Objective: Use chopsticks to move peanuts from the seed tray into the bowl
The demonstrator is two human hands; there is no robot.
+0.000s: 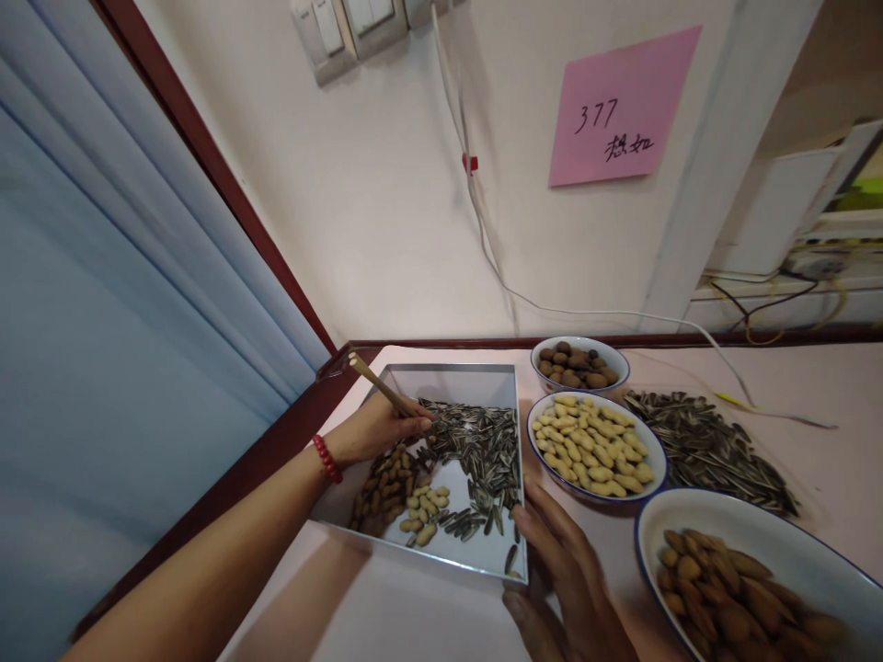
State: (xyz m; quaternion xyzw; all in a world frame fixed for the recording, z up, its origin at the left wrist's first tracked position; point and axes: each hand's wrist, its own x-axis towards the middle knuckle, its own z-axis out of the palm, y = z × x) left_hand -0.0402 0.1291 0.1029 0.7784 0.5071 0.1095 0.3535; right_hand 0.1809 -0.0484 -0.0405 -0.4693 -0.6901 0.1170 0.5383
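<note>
My left hand (376,428), with a red bead bracelet at the wrist, grips a pair of wooden chopsticks (376,380). Their tips point down into a shallow metal-rimmed box (452,563) and are hard to make out behind my fingers. Striped sunflower seeds (487,450) cover much of the box's far and right side. Unshelled peanuts (422,510) lie near its front, beside a pile of browner nuts (386,487) in shadow. At the near right corner, my right hand (569,570) holds the box, fingers along the right wall and thumb low by the corner.
Right of the box stand a bowl of peanuts (593,446), a bowl of round brown nuts (576,365) and a larger bowl (666,515) of long brown nuts. Loose sunflower seeds (710,446) are heaped behind. A white cable (600,313) hangs along the wall; a blue curtain (138,276) is left.
</note>
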